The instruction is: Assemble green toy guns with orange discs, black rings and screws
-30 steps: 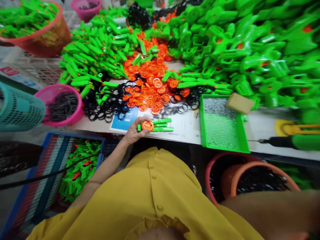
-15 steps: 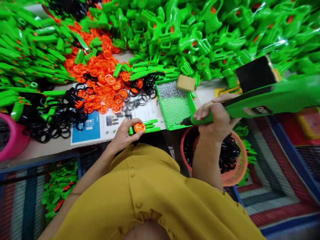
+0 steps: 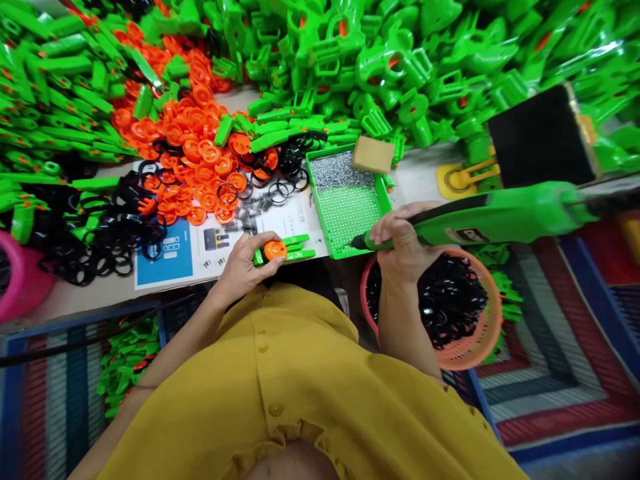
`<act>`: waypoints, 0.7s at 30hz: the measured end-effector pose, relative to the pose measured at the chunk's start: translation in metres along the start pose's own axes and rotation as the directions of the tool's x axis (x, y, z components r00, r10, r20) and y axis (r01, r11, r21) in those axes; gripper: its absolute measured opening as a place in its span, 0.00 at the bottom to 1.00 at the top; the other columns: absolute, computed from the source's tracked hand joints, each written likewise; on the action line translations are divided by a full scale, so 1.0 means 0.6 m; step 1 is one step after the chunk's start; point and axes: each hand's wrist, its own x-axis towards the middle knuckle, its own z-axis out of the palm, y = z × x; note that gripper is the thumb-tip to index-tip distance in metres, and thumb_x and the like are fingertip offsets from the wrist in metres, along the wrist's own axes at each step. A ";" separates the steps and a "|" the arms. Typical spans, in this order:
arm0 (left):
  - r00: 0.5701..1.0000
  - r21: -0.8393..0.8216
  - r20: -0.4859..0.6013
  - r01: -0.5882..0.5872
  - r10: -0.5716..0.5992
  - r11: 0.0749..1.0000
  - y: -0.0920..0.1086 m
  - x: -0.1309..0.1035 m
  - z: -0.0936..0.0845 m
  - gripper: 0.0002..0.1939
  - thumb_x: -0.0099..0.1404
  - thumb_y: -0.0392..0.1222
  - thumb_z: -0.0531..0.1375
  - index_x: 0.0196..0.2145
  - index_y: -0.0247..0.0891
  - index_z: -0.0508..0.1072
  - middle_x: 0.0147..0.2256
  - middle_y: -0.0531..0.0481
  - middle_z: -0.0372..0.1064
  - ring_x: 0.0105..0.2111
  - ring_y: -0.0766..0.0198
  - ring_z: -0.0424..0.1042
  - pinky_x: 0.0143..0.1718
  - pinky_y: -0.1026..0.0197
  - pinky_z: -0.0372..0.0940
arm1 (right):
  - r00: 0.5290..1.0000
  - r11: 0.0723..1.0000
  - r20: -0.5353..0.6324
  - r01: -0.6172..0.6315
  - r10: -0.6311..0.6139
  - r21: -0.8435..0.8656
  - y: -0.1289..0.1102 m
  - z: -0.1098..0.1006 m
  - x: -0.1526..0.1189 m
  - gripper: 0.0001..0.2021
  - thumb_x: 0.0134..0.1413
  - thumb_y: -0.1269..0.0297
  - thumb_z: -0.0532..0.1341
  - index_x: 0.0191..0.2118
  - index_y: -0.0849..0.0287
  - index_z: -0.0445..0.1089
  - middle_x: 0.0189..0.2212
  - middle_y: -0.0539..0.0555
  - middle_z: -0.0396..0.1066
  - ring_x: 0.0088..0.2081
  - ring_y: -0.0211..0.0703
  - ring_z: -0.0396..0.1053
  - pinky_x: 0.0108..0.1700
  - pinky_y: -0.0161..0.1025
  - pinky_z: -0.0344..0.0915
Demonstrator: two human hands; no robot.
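My left hand [image 3: 253, 263] pinches a green plastic part [image 3: 299, 247] with a round orange disc [image 3: 275, 251] on it, at the table's front edge. My right hand [image 3: 404, 247] is wrapped round a green electric screwdriver [image 3: 480, 220], which lies nearly level with its tip pointing left. That tip is over the front part of a green tray [image 3: 348, 212] with a perforated bottom. Small silvery pieces [image 3: 336, 175] fill the tray's back part, and a tan block [image 3: 373, 155] rests at its back right corner.
Piles of green parts [image 3: 390, 60], orange discs [image 3: 200, 150] and black rings [image 3: 103, 260] cover the table. Below its edge stands an orange basket [image 3: 487, 313] of black parts. A pink container [image 3: 25, 280] is at the left, and a black panel [image 3: 543, 137] stands at the right.
The screwdriver's body has swung lower and towards me, and my right hand has shifted slightly left. My left hand still holds the green part with the orange disc. The view has shifted a little.
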 end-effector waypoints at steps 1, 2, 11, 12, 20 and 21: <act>1.000 0.002 -0.002 0.000 0.000 1.000 0.000 0.000 0.000 0.14 0.65 0.48 0.61 0.47 0.43 0.73 0.40 0.51 0.71 0.38 0.60 0.64 0.43 0.58 0.59 | 1.000 1.000 -0.002 -0.007 0.007 -0.008 0.001 0.000 -0.001 0.26 0.44 0.34 0.66 0.29 0.51 0.59 0.17 0.42 0.51 0.14 0.35 0.56 0.16 0.39 0.55; 1.000 0.003 -0.003 -0.001 0.001 1.000 0.000 -0.001 0.000 0.14 0.65 0.48 0.61 0.48 0.43 0.73 0.40 0.50 0.71 0.39 0.60 0.65 0.44 0.58 0.59 | 1.000 1.000 -0.002 -0.008 0.008 -0.010 0.001 0.000 -0.001 0.26 0.44 0.34 0.66 0.29 0.51 0.59 0.17 0.42 0.52 0.14 0.36 0.56 0.16 0.39 0.55; 0.999 0.013 -0.021 -0.025 0.026 1.000 0.000 -0.003 0.003 0.15 0.65 0.47 0.61 0.48 0.42 0.73 0.40 0.50 0.71 0.37 0.61 0.64 0.43 0.59 0.60 | 1.000 0.995 -0.002 0.019 -0.018 0.093 0.012 0.003 -0.002 0.22 0.45 0.42 0.70 0.28 0.52 0.61 0.16 0.41 0.55 0.14 0.34 0.57 0.15 0.36 0.55; 0.999 0.014 -0.025 -0.028 0.028 1.000 0.000 -0.003 0.004 0.15 0.65 0.47 0.61 0.48 0.42 0.74 0.40 0.50 0.71 0.37 0.61 0.64 0.43 0.59 0.60 | 1.000 0.990 0.001 0.027 -0.028 0.137 0.012 0.003 0.000 0.22 0.44 0.45 0.71 0.28 0.53 0.62 0.16 0.41 0.55 0.13 0.33 0.57 0.15 0.35 0.55; 0.996 -0.066 -0.077 -0.054 0.049 0.996 -0.007 -0.009 0.003 0.15 0.64 0.46 0.62 0.47 0.42 0.74 0.40 0.49 0.72 0.38 0.61 0.65 0.43 0.59 0.60 | 0.970 0.878 0.033 0.204 -0.242 0.433 -0.061 0.020 0.027 0.17 0.48 0.48 0.71 0.31 0.54 0.67 0.13 0.38 0.55 0.11 0.29 0.54 0.14 0.28 0.57; 0.995 -0.091 -0.088 -0.058 0.050 0.994 -0.009 -0.011 0.001 0.14 0.64 0.47 0.62 0.47 0.41 0.74 0.40 0.49 0.72 0.38 0.60 0.65 0.44 0.59 0.61 | 0.961 0.849 0.046 0.219 -0.274 0.481 -0.074 0.028 0.029 0.17 0.50 0.48 0.70 0.31 0.54 0.67 0.14 0.38 0.55 0.11 0.28 0.53 0.14 0.27 0.58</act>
